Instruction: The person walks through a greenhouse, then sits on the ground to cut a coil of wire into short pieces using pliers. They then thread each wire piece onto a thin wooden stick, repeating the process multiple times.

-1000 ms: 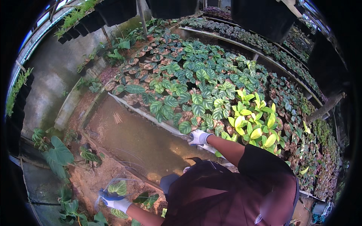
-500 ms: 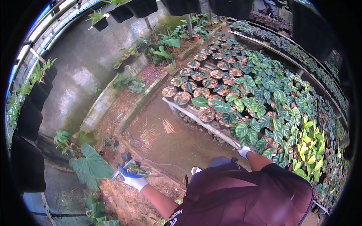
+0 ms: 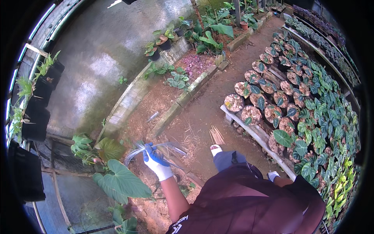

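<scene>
Your left hand, in a blue and white glove, is closed around a bundle of thin, pale strands. The strands are up in front of you, over the soil bed, fanning out on both sides of your fist; whether they are wire or plastic, you can't tell from here. Judging by their thinness and the way they arc, they should weigh little and feel springy, more apt to bend than to break. They look smooth, so single strands could slide out of a loose grip. The middle, where your fist gathers them, seems the best hold; the loose ends look likely to splay and snag.

The large leaf below them looks soft and easily torn. The sticks lie on the path, just beyond your foot.

Your right hand is down beside the bench, near the potted plants. Your clothing hides part of it, so you can't tell whether it grips anything or hangs loose.
</scene>
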